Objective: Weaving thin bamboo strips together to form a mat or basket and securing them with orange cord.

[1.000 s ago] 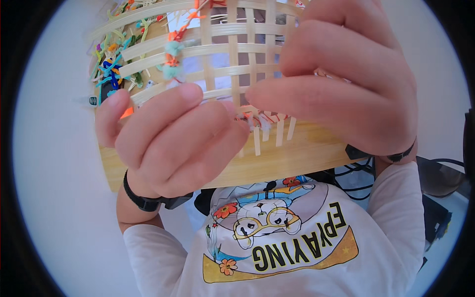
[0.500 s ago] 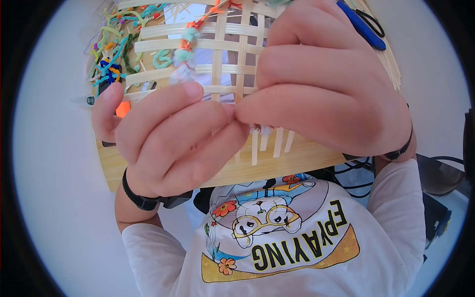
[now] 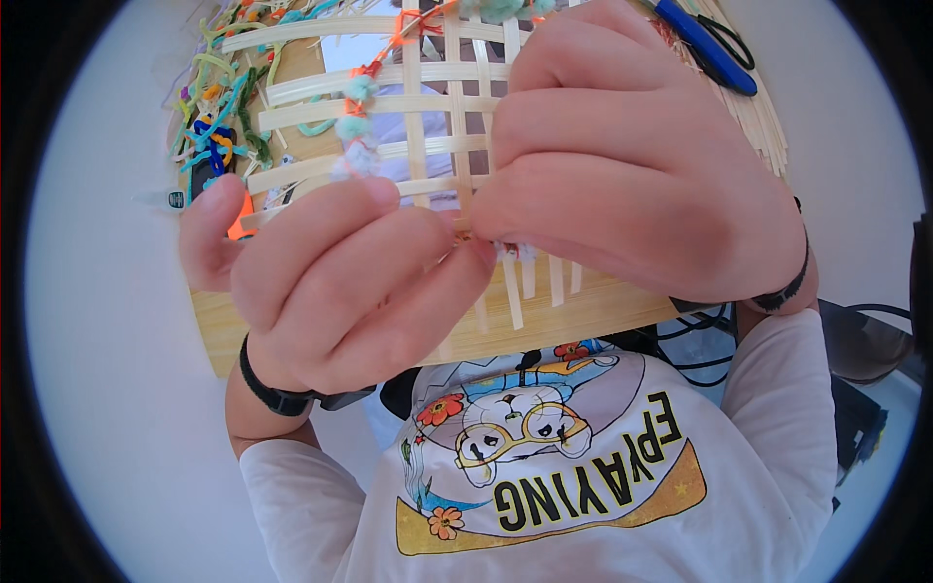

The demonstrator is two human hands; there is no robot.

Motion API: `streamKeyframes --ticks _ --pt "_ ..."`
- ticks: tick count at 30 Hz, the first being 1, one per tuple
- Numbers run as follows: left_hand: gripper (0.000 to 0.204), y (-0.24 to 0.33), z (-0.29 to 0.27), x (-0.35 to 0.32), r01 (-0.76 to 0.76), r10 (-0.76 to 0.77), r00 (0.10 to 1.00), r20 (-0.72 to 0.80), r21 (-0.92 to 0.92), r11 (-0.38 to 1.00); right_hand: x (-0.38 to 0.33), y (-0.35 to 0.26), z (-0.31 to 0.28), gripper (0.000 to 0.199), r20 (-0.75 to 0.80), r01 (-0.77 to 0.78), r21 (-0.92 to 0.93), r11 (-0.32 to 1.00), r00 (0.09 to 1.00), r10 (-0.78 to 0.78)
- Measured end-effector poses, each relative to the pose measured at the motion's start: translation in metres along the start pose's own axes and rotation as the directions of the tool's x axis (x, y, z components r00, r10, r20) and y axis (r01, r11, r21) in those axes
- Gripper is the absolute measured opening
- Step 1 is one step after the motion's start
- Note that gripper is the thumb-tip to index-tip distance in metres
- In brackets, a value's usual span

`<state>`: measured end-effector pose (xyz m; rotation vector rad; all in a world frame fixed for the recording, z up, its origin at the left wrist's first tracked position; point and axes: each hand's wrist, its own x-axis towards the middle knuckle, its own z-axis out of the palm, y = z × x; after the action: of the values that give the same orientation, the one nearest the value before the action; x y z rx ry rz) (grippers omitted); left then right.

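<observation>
A lattice of pale flat woven strips (image 3: 413, 117) spreads under both hands, and some strip ends stick out past its near edge. Along its left part runs a fluffy cord (image 3: 360, 89) with mint, white and orange tufts. My left hand (image 3: 340, 262) is closed, its thumb and forefinger pinching the lattice's near edge. Close beside it, my right hand (image 3: 622, 165) is also closed, fingers curled over the right part of the lattice and fingertips at the same edge. Another whitish tufted bit (image 3: 515, 251) shows just below the right fingertips. The exact pinch points are partly hidden by my fingers.
Colourful fuzzy scraps (image 3: 219, 117) are heaped on the left of the wooden table (image 3: 583, 309). Blue-handled pliers (image 3: 709, 49) and a bundle of loose strips (image 3: 768, 131) lie at the far right. Black cables (image 3: 695, 335) hang below the near edge.
The lattice has turned slightly, its far part going left and its near strip ends a little right. My right fingertips have shifted slightly right, while my left hand stays almost in place.
</observation>
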<state>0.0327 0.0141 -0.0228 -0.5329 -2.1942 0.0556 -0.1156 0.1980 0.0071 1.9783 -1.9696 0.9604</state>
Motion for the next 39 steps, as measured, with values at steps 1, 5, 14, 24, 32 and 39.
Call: streamKeyframes --ticks 1,5,14,24,32,39 --pt "0.032 0.001 0.0 0.0 -0.001 0.001 1.0 0.002 0.004 1.0 0.0 0.0 0.0 0.009 0.002 -0.002 0.002 1.0 1.0 0.002" --pt "0.029 0.001 0.0 0.002 0.027 -0.027 0.999 0.024 -0.022 0.999 0.002 0.003 -0.002 0.009 0.022 -0.01 0.02 1.0 1.0 0.009" --pt "0.025 -0.004 -0.003 0.009 0.052 -0.049 0.996 0.079 -0.037 0.998 0.004 0.006 -0.015 0.009 0.029 -0.079 0.102 0.992 0.997 0.076" --pt "0.022 -0.013 0.007 0.007 0.144 -0.133 0.986 0.101 -0.118 0.982 0.013 0.009 -0.03 0.01 0.109 -0.331 0.795 0.508 0.902 0.418" --pt "0.027 -0.022 0.012 0.004 0.137 -0.124 0.988 0.097 -0.147 0.98 0.022 0.014 -0.042 0.011 -0.027 -0.199 0.807 0.556 0.928 0.371" --pt "0.027 -0.027 0.021 0.014 0.143 -0.125 0.986 0.108 -0.175 0.974 0.011 0.032 -0.075 0.021 -0.134 -0.295 -0.216 0.931 0.953 0.271"
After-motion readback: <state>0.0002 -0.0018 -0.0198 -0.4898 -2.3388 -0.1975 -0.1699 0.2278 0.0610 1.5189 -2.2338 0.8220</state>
